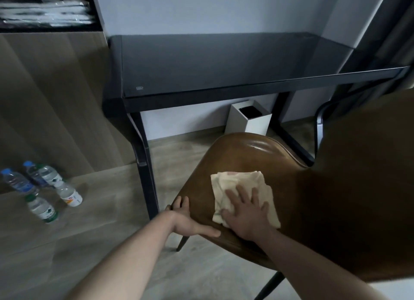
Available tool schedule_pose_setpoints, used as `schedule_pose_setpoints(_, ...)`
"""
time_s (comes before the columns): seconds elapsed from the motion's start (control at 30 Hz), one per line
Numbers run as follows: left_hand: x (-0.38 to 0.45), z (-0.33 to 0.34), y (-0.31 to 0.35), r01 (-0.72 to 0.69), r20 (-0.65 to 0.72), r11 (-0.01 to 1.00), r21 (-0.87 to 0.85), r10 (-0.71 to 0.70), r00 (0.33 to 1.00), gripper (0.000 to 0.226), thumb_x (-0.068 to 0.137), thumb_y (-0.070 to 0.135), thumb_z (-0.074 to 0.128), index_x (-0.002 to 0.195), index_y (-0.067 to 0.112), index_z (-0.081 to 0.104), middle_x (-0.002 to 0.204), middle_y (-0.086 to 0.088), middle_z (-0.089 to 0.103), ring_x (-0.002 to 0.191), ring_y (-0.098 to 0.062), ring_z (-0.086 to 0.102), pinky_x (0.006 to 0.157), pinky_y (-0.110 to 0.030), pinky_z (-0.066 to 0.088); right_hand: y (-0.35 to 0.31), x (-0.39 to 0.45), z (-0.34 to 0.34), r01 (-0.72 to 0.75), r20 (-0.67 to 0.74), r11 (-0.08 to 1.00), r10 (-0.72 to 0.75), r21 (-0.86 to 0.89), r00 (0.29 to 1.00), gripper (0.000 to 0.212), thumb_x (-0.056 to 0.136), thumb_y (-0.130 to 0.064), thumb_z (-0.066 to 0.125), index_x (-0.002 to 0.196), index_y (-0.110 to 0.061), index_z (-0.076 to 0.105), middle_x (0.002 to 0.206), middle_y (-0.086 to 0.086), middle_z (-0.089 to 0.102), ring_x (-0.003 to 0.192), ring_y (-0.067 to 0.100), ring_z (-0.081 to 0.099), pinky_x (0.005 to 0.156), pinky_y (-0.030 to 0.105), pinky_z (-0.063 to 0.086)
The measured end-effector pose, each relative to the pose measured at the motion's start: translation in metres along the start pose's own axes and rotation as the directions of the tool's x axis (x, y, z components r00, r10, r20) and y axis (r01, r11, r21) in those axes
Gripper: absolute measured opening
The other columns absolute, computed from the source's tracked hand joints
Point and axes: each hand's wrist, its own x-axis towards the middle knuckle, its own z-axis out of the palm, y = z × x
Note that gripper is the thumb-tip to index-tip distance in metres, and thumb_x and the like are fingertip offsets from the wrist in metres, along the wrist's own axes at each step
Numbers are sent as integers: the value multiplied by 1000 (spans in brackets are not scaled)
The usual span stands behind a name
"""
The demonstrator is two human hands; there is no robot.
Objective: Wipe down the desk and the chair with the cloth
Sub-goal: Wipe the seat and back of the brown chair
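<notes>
We press our right hand (pixel 245 210) flat, fingers spread, on the cloth (pixel 239 187) lying on the chair (pixel 246 156) seat; our left hand (pixel 186 221) grips the seat edge. The cloth looks soft and limp, best bunched under the palm. The white bin (pixel 248 118) under the table (pixel 201 60) appears empty.

The brown chair seat (pixel 246 156) carries a folded pale cloth (pixel 237 183) under the right hand (pixel 246 214). Beyond the hand stands a dark glass surface (pixel 224 62); left of the left hand (pixel 188 221), the floor (pixel 112 232) holds water bottles (pixel 42 187) (five or so).
</notes>
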Motion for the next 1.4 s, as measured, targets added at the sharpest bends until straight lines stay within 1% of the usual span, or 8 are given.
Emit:
schedule_pose_setpoints(0.17, 1, 1, 0, -5, 13, 1000, -18, 5, 1000, 184, 30, 106, 69, 165, 24, -24, 174, 2, -30, 163, -33, -19, 133, -52, 3, 8, 2, 3, -95, -60, 995, 97, 32, 994, 78, 101, -75, 31, 167, -50, -4, 177, -12, -21, 161, 39, -25, 122, 75, -10)
schedule_pose_setpoints(0.4, 12, 3, -5, -29, 26, 999, 13, 29, 999, 183, 31, 106, 68, 165, 26, -26, 173, 3, -31, 162, -37, -19, 132, -56, 5, 17, 71, -16, -250, -147, 962, 264, 112, 953, 82, 98, -80, 26, 168, -47, -2, 177, -5, -20, 157, 45, -30, 116, 80, -14)
schedule_pose_setpoints(0.63, 19, -2, -2, -26, 38, 1000, -11, 26, 999, 178, 37, 102, 74, 165, 29, -26, 173, 7, -32, 161, -35, -22, 132, -56, 5, 31, 121, -44, -320, -155, 946, 325, 61, 933, 84, 95, -86, 26, 167, -52, -1, 178, -6, -14, 158, 45, -26, 115, 82, -7)
schedule_pose_setpoints(0.8, 17, -3, 0, -23, 40, 1000, 11, 22, 999, 179, 36, 104, 72, 165, 27, -26, 173, 4, -31, 162, -36, -21, 132, -56, 4, 35, 98, -46, -286, -116, 957, 290, 56, 950, 87, 95, -86, 30, 168, -47, 4, 179, -5, -9, 161, 42, -18, 121, 79, 2)
schedule_pose_setpoints(0.97, 11, -3, 1, -14, 29, 1000, -2, 14, 999, 185, 28, 107, 69, 165, 26, -25, 174, 2, -30, 163, -33, -19, 133, -54, 4, 33, 34, -37, -315, -45, 946, 319, 70, 947, 83, 97, -80, 34, 166, -44, 5, 177, 2, -8, 160, 50, -11, 122, 78, 6)
schedule_pose_setpoints(1.17, -1, -4, 4, -8, 20, 1000, -25, 8, 1000, 191, 22, 107, 70, 166, 24, -23, 174, 1, -30, 164, -30, -15, 133, -52, 5, 32, -29, -15, -310, -35, 951, 309, -16, 950, 84, 97, -82, 34, 165, -40, 9, 175, 8, 2, 159, 52, -1, 123, 71, 9)
schedule_pose_setpoints(1.3, -1, -1, 3, -17, 23, 999, -48, 18, 1000, 188, 26, 105, 72, 166, 24, -23, 174, 1, -30, 163, -33, -15, 133, -55, 6, 50, -12, 20, -278, 18, 960, 279, -42, 960, 105, 71, -102, 0, 163, -51, 9, 178, 3, -1, 159, 53, -9, 119, 78, 1)
schedule_pose_setpoints(1.4, 3, -2, 1, -17, 12, 999, -39, 18, 1000, 187, 26, 106, 71, 166, 24, -23, 175, 1, -28, 163, -32, -16, 133, -54, 5, 38, 0, 15, -346, -21, 937, 348, 56, 937, 91, 86, -93, 19, 163, -47, 1, 176, 4, -11, 156, 55, -19, 119, 79, -3)
